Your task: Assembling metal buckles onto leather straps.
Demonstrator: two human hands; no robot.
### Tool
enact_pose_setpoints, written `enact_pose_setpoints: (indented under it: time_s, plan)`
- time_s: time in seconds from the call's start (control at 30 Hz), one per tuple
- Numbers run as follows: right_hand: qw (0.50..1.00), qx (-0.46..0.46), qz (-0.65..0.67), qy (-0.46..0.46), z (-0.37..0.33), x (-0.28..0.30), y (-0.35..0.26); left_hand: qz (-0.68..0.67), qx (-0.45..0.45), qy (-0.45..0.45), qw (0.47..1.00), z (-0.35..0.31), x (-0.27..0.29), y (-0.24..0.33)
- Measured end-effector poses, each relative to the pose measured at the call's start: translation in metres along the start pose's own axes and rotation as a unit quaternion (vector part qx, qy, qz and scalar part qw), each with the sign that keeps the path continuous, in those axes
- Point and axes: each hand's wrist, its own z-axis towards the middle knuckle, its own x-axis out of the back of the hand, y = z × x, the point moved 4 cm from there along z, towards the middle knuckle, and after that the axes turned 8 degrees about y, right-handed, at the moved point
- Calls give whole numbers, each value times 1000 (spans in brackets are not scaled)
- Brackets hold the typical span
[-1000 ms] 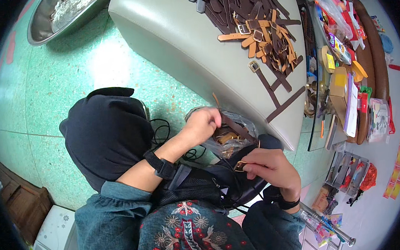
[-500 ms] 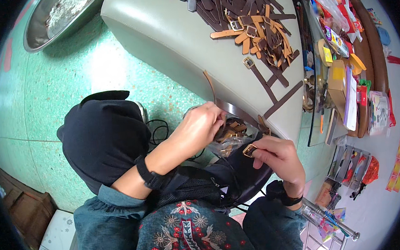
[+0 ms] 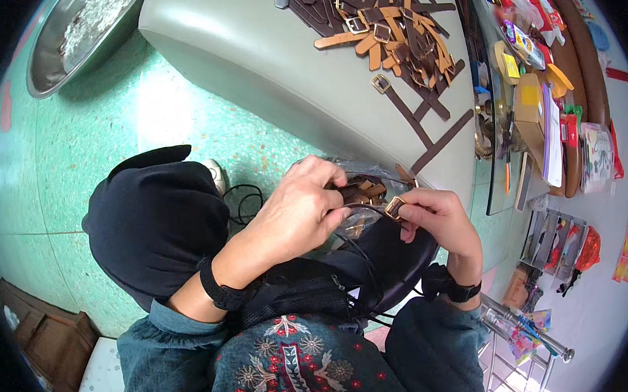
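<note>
My right hand (image 3: 437, 217) pinches a dark brown leather strap by its gold-coloured buckle (image 3: 394, 207). From the buckle a narrow dark length of strap (image 3: 366, 206) runs leftward to my left hand (image 3: 304, 204), whose thumb and curled fingers close on it; the grip itself is partly hidden. Just behind and below both hands, a clear plastic bag (image 3: 355, 166) holds several brown and tan buckled straps (image 3: 364, 191). On the pale padded bench beyond lies a heap of tan and dark straps with buckles (image 3: 402, 43). One dark buckled strap (image 3: 406, 118) lies apart from the heap.
The pale bench (image 3: 249, 78) reaches close to my hands. A metal basin (image 3: 47, 68) stands on the green floor at far left. Black cord (image 3: 244, 200) lies by my covered knee (image 3: 154, 227). To the right are a cluttered glass table (image 3: 496, 178) and a metal rail (image 3: 523, 330).
My left hand has turned and drawn slightly left, and the upright strap end no longer shows. My right hand still holds the buckle, now turned and a little higher. The view has shifted slightly.
</note>
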Motion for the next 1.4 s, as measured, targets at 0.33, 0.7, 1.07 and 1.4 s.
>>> enact_pose_setpoints:
  time_s: [0.33,0.7,1.07,1.4]
  plan:
    - [999,-32,11,-35,8,-7,6,-376,422,-126,815,-28,-31,-30]
    - [992,29,31,-120,10,-15,3,-405,435,-176,784,-24,-32,-22]
    - [980,-26,76,-182,8,-31,4,-485,387,-230,750,-28,-37,-14]
    - [981,-109,99,-129,2,-36,2,-422,348,-258,796,-32,-38,-12]
